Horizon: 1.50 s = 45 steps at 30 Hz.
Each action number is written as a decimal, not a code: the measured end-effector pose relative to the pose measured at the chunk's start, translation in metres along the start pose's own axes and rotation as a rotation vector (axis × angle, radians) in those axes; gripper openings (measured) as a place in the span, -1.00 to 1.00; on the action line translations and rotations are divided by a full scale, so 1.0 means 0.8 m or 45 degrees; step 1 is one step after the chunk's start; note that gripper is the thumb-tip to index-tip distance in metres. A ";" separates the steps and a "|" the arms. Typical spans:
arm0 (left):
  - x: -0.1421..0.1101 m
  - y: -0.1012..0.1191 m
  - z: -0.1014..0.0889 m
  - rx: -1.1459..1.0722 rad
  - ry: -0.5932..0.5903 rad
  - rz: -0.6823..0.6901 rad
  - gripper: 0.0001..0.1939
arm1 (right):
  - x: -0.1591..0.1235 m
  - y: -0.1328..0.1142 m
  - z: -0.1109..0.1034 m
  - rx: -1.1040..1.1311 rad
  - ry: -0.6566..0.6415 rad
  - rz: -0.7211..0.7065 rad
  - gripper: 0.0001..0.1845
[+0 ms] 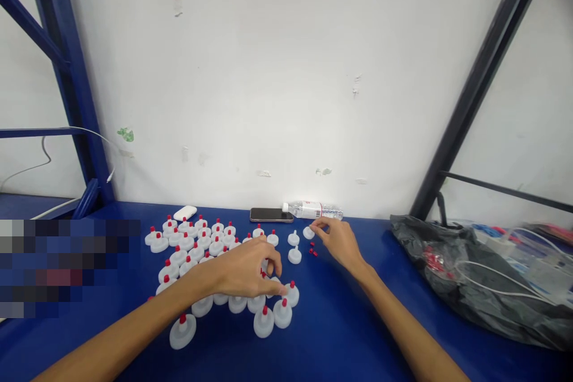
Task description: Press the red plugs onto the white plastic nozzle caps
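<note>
My right hand (338, 242) pinches a white nozzle cap (308, 233) without a red tip, at the back of the blue table. Two more white caps with bare spouts, the nearer one (294, 256) and the farther one (293, 239), stand just left of it. Several small red tips (312, 250) lie close to my right fingertips. My left hand (250, 268) hovers over a crowd of white caps with red tips, thumb and fingers apart. Its thumb is close to one red-tipped cap (292, 294); whether they touch I cannot tell. The left hand hides some caps.
A phone (271, 215) and a clear water bottle (313, 210) lie against the wall. A white case (185, 213) rests behind the caps. At right, a black plastic bag (430, 262) holds clear packets and cables. Blue metal posts (74, 59) rise at left.
</note>
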<state>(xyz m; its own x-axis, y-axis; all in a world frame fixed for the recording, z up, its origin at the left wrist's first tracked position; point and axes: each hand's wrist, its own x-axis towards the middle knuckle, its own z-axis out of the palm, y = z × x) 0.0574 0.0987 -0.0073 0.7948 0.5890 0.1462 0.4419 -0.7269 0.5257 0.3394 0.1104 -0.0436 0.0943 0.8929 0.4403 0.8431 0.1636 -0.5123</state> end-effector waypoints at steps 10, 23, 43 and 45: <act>0.000 0.004 0.003 -0.036 0.025 0.091 -0.91 | 0.000 -0.001 -0.001 0.040 -0.011 -0.030 -0.69; 0.017 -0.002 -0.001 -0.456 0.424 -0.010 -0.66 | -0.026 -0.066 0.003 0.848 -0.575 -0.126 -0.36; 0.013 0.017 0.006 -0.285 0.345 -0.079 -0.78 | -0.041 -0.082 0.011 0.799 -0.545 -0.223 -0.51; 0.013 0.018 0.005 -0.258 0.339 -0.049 -0.83 | -0.042 -0.082 0.011 0.743 -0.560 -0.263 -0.42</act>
<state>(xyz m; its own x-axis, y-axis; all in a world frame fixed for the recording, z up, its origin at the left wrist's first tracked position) 0.0735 0.0930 -0.0021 0.6307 0.7057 0.3228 0.3568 -0.6331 0.6869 0.2759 0.0736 -0.0311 -0.3583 0.8849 0.2977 0.3922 0.4320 -0.8121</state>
